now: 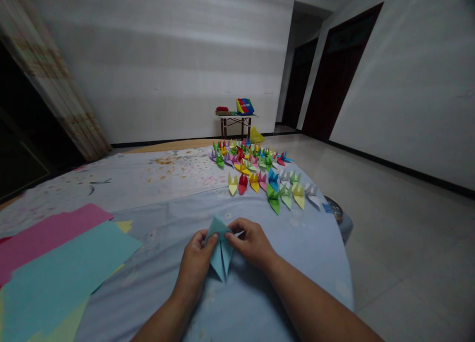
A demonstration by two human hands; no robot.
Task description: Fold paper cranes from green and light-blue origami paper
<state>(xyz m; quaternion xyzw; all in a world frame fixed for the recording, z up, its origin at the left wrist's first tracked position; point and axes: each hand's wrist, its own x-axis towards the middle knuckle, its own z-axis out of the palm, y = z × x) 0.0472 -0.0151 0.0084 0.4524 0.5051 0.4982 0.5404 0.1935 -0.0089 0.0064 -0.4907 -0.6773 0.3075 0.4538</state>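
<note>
Between my two hands is a light blue folded paper [221, 258], shaped like a narrow kite with a slit down its lower half. My left hand [198, 263] pinches its left edge, the thumb lying on the front face. On the other side my right hand [252, 240] grips the upper right edge between thumb and fingers. The paper's top point leans away from me, just above the blue tablecloth [156, 272]. Fingers behind the sheet are partly hidden.
Many coloured paper cranes [254, 181] stand in rows toward the table's far right edge. At left lie pink paper [63, 228] and light blue sheets [74, 268] over yellow ones. Beyond is a small table [237, 116] with a colourful box [245, 106].
</note>
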